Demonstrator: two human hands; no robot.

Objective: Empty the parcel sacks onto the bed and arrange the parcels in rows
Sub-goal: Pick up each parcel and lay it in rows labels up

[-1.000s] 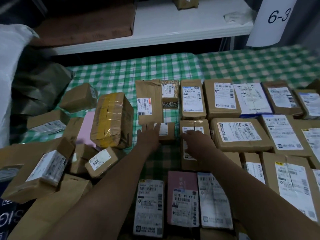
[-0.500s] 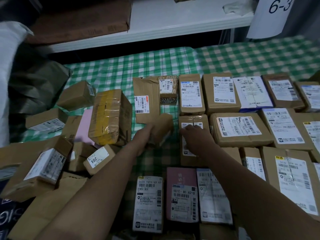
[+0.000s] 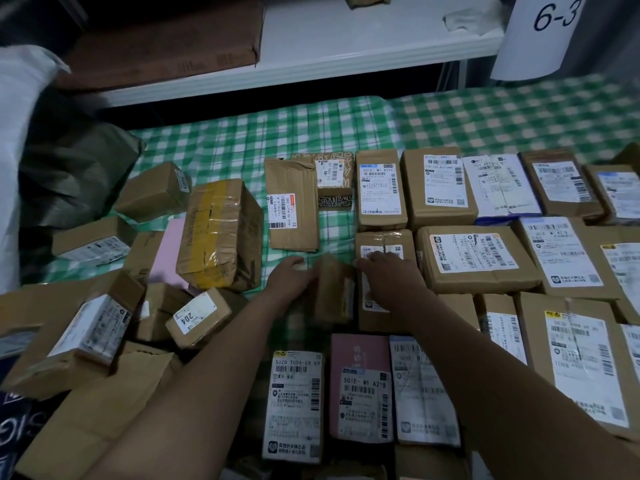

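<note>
Brown parcels lie in rows on the green checked bed (image 3: pixel 242 140), from the middle to the right edge. My left hand (image 3: pixel 289 280) grips a small brown parcel (image 3: pixel 332 289), tipped on its edge and blurred, in the gap between the rows. My right hand (image 3: pixel 389 275) rests on a narrow taped box (image 3: pixel 384 244) just right of that parcel, fingers bent over its label. Near me lie a white-labelled parcel (image 3: pixel 294 403), a pink one (image 3: pixel 360 386) and another labelled one (image 3: pixel 422 393). A yellow-taped box (image 3: pixel 218 233) stands left of my left hand.
A loose heap of brown boxes (image 3: pixel 104 323) fills the left side, with a pink envelope (image 3: pixel 169 251) under it. A white sack (image 3: pixel 17 133) and a dark green sack (image 3: pixel 76 168) sit at far left. Behind the bed runs a white shelf (image 3: pixel 346 57) with a "6-3" sign (image 3: pixel 550 29).
My left hand has tipped the small parcel up off its flat face and drawn it a little toward me. My right hand has stayed on the narrow box.
</note>
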